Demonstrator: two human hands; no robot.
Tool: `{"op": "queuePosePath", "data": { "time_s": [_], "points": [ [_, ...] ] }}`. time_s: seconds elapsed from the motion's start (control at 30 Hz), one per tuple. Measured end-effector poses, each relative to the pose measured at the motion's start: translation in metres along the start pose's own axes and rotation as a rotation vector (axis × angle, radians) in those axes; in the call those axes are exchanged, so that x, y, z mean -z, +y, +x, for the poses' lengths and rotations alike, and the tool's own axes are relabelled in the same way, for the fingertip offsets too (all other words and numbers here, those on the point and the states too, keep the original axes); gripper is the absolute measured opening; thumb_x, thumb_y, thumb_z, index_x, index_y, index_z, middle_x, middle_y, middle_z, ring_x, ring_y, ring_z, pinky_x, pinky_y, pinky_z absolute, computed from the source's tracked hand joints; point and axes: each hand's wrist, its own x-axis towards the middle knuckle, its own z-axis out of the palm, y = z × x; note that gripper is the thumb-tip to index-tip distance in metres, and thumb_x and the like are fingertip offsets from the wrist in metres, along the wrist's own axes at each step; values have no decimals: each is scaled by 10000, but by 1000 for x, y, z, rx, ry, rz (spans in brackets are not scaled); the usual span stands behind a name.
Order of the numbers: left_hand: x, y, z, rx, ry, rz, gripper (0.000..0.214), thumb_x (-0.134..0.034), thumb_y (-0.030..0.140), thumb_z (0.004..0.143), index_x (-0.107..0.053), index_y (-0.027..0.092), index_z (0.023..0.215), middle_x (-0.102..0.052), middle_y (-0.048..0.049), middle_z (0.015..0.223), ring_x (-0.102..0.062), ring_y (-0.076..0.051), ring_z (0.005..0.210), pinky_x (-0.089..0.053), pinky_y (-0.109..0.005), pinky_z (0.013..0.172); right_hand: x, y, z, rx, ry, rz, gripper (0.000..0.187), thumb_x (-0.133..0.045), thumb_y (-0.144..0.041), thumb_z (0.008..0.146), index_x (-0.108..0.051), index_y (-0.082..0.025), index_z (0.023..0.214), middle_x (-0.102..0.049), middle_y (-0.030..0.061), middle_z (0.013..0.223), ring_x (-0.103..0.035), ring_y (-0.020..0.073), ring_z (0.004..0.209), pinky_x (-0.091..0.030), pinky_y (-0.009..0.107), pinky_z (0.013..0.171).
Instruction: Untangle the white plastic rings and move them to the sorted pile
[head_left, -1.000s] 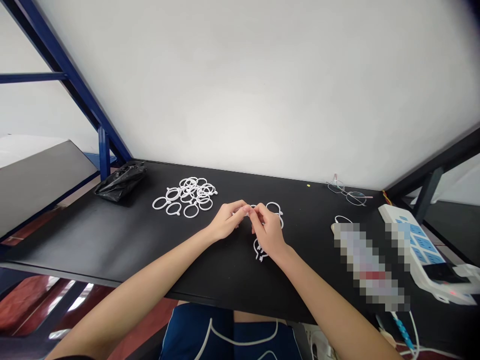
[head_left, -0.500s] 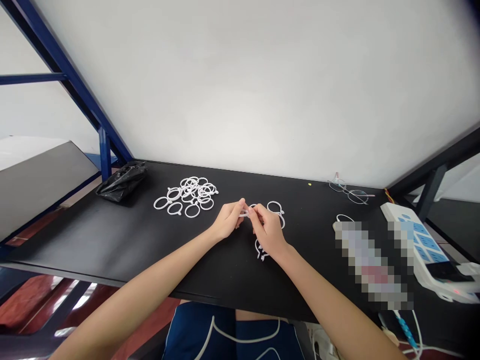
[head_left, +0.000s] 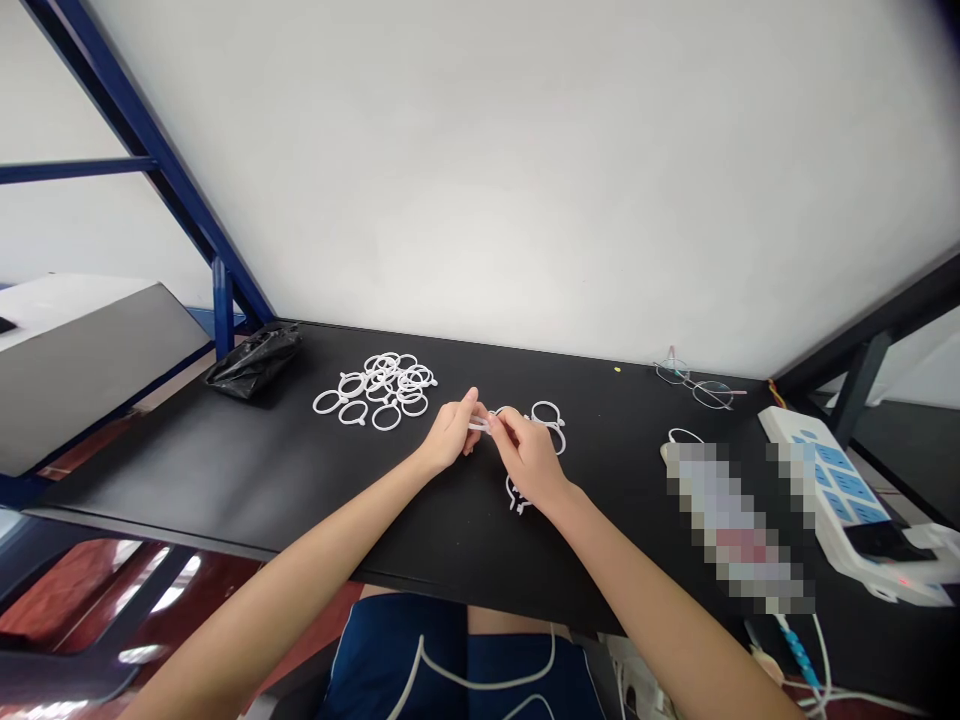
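Over the middle of the black table, my left hand and my right hand meet at a white plastic ring. My left fingers grip its left side, with the thumb raised. My right thumb and fingertips pinch its right end. Much of this ring is hidden by the fingers. Beyond and beside my right hand lie a few more white rings, partly covered. White open-ended ring pieces lie under my right wrist. A loose pile of several white rings spreads to the left of my left hand.
A crumpled black plastic bag lies at the table's back left. On the right are eyeglasses, a blurred-out device with a cable, and a white power strip. A white wall rises behind.
The view has shifted slightly. Both hands remain together on the ring; my left thumb stands straighter, and my right fingers have changed position slightly at the ring's end.
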Motion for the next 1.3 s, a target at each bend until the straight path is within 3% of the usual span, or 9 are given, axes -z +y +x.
{"op": "queuePosePath", "data": {
  "time_s": [0.47,0.73,1.3],
  "points": [
    [-1,9,-2,36,4,8,652,-272,637,899,-533,165,533,-326,48,320,-340,-85,320,-402,-240,458,1,-5,-1,-6,-16,-21,345,-349,-351,991,-333,-228,669,-381,-50,535,-362,117,465,-287,246,504],
    [-1,6,0,19,23,-3,435,-364,412,865,-538,161,555,-320,59,359,-317,-78,348,-394,-231,454,1,-4,-1,-23,-22,-8,318,-349,-358,991,-385,-225,705,-375,-57,533,-371,119,460,-279,251,503],
    [-2,8,-1,32,46,38,463,-331,417,864,-512,179,511,-346,31,372,-372,-101,399,-402,-234,478,-1,-3,-1,-68,9,110,327,-371,-365,983,-405,-225,690,-400,-48,522,-407,120,477,-310,251,485]
  ]
}}
